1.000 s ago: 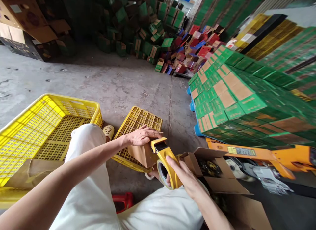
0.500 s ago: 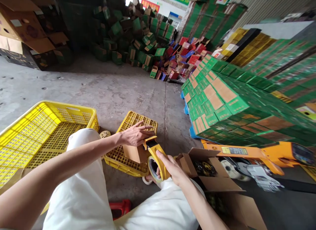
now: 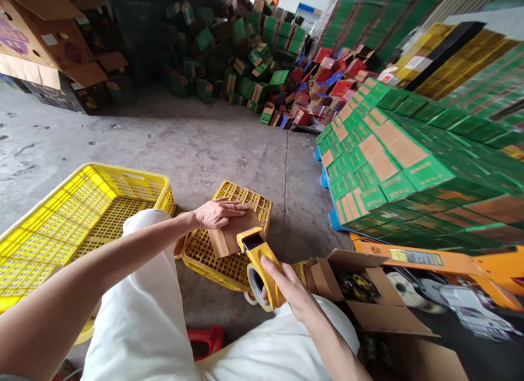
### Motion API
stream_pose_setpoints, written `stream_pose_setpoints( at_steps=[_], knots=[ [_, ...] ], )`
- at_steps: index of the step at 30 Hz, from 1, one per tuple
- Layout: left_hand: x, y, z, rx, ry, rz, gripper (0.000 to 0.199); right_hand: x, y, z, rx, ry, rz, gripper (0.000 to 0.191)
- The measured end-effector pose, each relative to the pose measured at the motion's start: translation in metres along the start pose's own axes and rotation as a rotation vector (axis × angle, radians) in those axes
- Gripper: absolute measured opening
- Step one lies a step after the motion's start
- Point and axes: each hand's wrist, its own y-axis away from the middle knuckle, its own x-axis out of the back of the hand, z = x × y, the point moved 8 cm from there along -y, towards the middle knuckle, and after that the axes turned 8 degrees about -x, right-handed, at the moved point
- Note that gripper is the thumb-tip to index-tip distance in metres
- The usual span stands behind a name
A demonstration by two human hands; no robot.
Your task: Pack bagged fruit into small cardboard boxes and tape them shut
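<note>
A small brown cardboard box [image 3: 231, 231] rests on an upturned yellow plastic crate [image 3: 213, 266] between my knees. My left hand [image 3: 220, 213] lies flat on the box's top, fingers stretched out and pressing rather than gripping. In my right hand [image 3: 282, 283] is a yellow tape dispenser [image 3: 262, 255], its handle wrapped by my fingers. The dispenser's head is at the box's near right corner; whether it touches the cardboard I cannot tell. A roll of tape [image 3: 257, 285] sits in the dispenser's lower part.
Left of my leg stands a large yellow basket [image 3: 137, 179]. An open carton [image 3: 362, 285] with dark wrapped items is at my right, near an orange pallet jack [image 3: 429, 255]. Green boxes [image 3: 380, 157] are stacked on a blue pallet [image 3: 336, 217]. Part of something red [image 3: 208, 340] shows below me.
My left hand has shifted back and flattened over the box, which now sits turned and shows more of its top. The dispenser stays near the corner. The camera view has swung left.
</note>
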Motion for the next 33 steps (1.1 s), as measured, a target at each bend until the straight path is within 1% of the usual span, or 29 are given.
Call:
stream_pose_setpoints(
  at_steps=[4, 8, 12, 15, 17, 20, 23, 26, 29, 33],
  knots=[
    [0.001, 0.006, -0.001, -0.009, -0.011, 0.011, 0.067, 0.005, -0.003, 0.004, 0.012, 0.0, 0.028, 0.054],
    [0.004, 0.003, 0.008, -0.009, -0.076, -0.007, 0.07, 0.008, -0.002, -0.001, 0.021, 0.033, 0.036, 0.053],
    [0.011, -0.003, 0.032, -0.022, -0.162, 0.045, 0.065, 0.008, -0.001, -0.002, -0.006, 0.028, 0.065, 0.05],
    [0.007, -0.009, 0.054, -0.109, -0.131, 0.054, 0.061, 0.005, 0.001, -0.003, -0.028, 0.012, 0.066, 0.048],
    [0.001, -0.012, 0.062, -0.174, -0.072, 0.05, 0.06, 0.003, 0.002, -0.004, -0.035, 0.015, 0.057, 0.047],
    [-0.001, -0.011, 0.057, -0.187, -0.025, 0.055, 0.061, -0.004, 0.003, -0.008, -0.026, 0.035, 0.026, 0.047],
    [0.002, -0.008, 0.046, -0.161, -0.008, 0.047, 0.06, -0.01, 0.002, -0.014, 0.023, 0.035, 0.009, 0.049],
    [0.006, -0.007, 0.041, -0.154, 0.013, 0.02, 0.06, -0.012, 0.001, -0.015, 0.05, 0.044, -0.015, 0.053],
    [0.005, -0.009, 0.036, -0.113, 0.025, 0.002, 0.062, -0.008, 0.003, -0.008, 0.039, 0.084, -0.04, 0.058],
    [0.0, -0.009, 0.034, -0.084, 0.023, 0.002, 0.063, 0.0, 0.014, 0.001, 0.063, 0.109, -0.032, 0.058]
  ],
)
